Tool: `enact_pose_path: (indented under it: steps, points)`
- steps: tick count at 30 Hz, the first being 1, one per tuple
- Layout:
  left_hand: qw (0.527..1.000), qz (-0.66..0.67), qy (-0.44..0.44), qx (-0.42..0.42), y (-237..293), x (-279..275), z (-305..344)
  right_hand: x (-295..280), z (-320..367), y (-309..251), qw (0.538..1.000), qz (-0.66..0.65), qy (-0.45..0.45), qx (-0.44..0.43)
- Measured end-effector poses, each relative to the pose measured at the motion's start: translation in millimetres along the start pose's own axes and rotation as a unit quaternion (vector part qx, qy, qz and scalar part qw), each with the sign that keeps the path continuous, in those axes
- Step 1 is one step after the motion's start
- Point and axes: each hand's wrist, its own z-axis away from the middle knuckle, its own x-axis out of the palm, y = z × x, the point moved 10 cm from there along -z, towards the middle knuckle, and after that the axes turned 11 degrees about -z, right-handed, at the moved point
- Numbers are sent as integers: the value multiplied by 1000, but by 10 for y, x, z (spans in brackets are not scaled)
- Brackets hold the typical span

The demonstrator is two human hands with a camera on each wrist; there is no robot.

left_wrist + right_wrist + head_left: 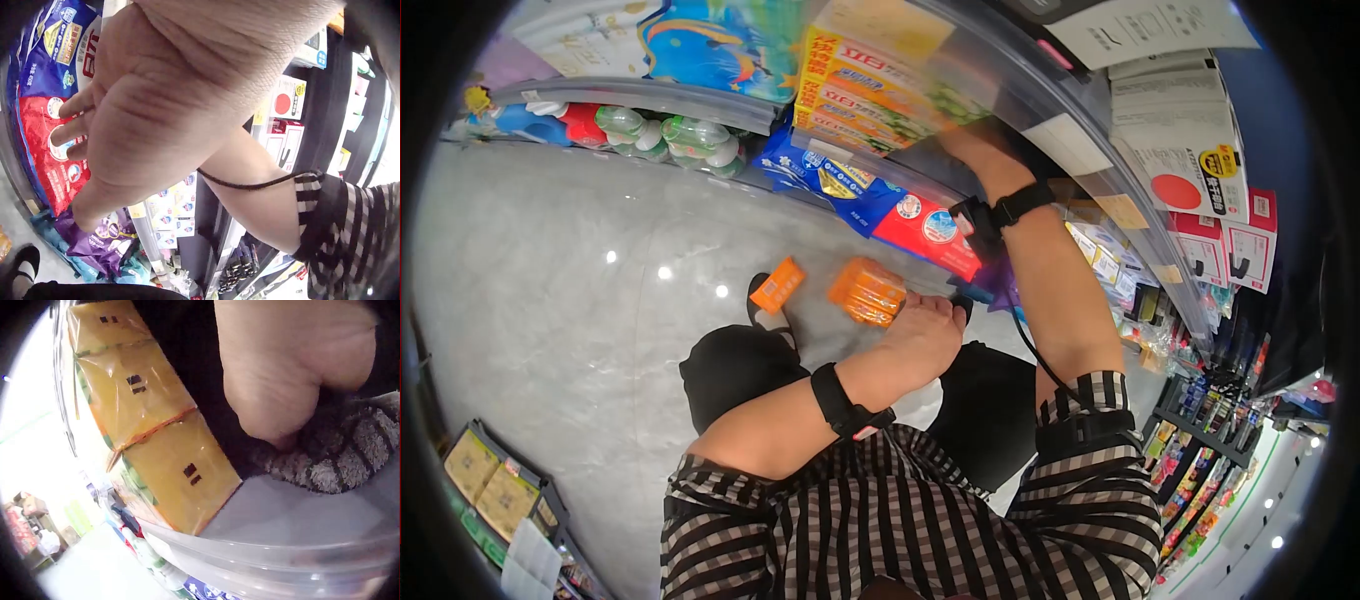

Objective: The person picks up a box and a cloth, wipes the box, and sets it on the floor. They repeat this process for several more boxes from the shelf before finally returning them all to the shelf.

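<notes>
In the head view my left hand (pixel 925 340) hovers in front of my knee, fingers loosely curled, near an orange plastic-wrapped pack (pixel 870 292) on the floor. The left wrist view shows that left hand (pixel 156 119) with nothing in its palm, its fingers overlapping a red bag (pixel 53 147). My right hand (pixel 982 160) reaches into a shelf beside stacked yellow packs (pixel 855 95), blurred and partly hidden. In the right wrist view the right hand (pixel 281 369) meets a fluffy grey-and-black striped bundle (pixel 331 462); its fingertips are hidden, so I cannot tell whether it grips.
A smaller orange pack (pixel 778 286) lies by my foot. Blue bags (pixel 830 175) hang over the lower shelf edge, and a purple bag (pixel 103 244) lies lower down. Boxes (pixel 1200 170) stand on the shelf at right. Clear plastic shelf edging (pixel 294 550) fronts the shelf.
</notes>
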Motion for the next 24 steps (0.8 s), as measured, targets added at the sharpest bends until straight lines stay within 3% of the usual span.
enact_pose_path:
  steps: [2,4,7,9,13,16,24]
  points:
    - [999,33,-1,-1,0,-17,-65,-60,16,23,1000,-11,-4,14]
    - [1000,23,-4,4,30,-14,-119,114,72,321,998,58,-33,-6]
    - [1000,10,-4,10,68,46,-158,-2,339,427,995,-17,-43,-83]
    - [1000,5,-1,11,64,67,-144,-6,471,471,989,-26,-141,-40]
    - [1000,15,-7,6,28,51,-125,50,603,222,981,-18,-131,-142]
    - [1000,15,-3,7,15,35,-117,120,569,116,989,57,-79,-111]
    - [1000,12,-11,2,4,82,-146,65,603,168,978,124,-113,-121]
